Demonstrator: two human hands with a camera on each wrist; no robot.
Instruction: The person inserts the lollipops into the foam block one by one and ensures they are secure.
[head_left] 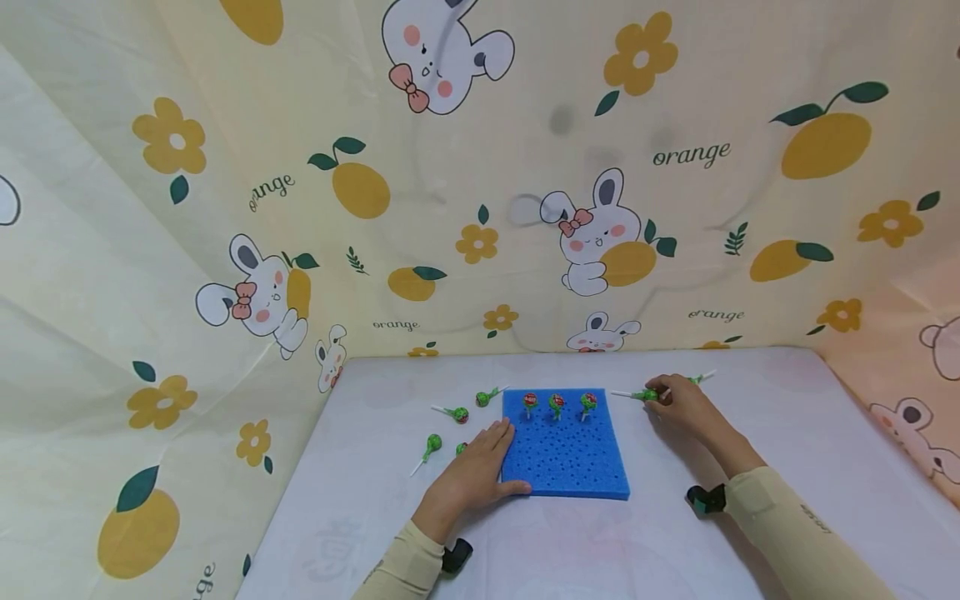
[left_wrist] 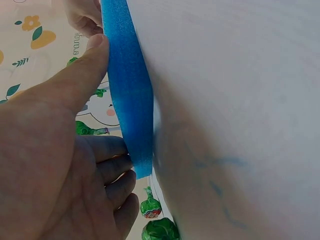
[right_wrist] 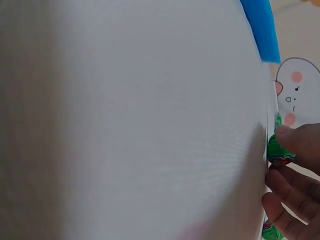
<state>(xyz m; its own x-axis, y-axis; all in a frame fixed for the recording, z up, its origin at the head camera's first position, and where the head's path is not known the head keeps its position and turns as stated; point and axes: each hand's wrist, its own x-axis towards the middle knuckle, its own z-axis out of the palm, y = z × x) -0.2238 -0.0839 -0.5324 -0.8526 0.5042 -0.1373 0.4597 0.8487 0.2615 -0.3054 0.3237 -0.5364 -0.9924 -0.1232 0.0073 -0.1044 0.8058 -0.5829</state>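
A square blue foam board (head_left: 570, 475) dotted with small holes lies flat, three green-and-red wrapped lollipops standing along its far edge, including a middle lollipop (head_left: 557, 402). My left hand (head_left: 472, 471) rests along the board's left edge, fingers extended and thumb at the near left corner; the left wrist view shows thumb and fingers against the blue side (left_wrist: 132, 100). Right of the board, my right hand (head_left: 682, 404) pinches a green lollipop (right_wrist: 280, 149) by its wrapped head, between thumb and fingers. Its white stick points left, toward the board.
Left of the board lie several loose lollipops, such as one lollipop (head_left: 432, 445) with its stick toward me. Another lollipop (head_left: 697, 379) lies beyond my right hand. A printed cloth (head_left: 450, 275) rises behind the white tabletop (head_left: 360, 517).
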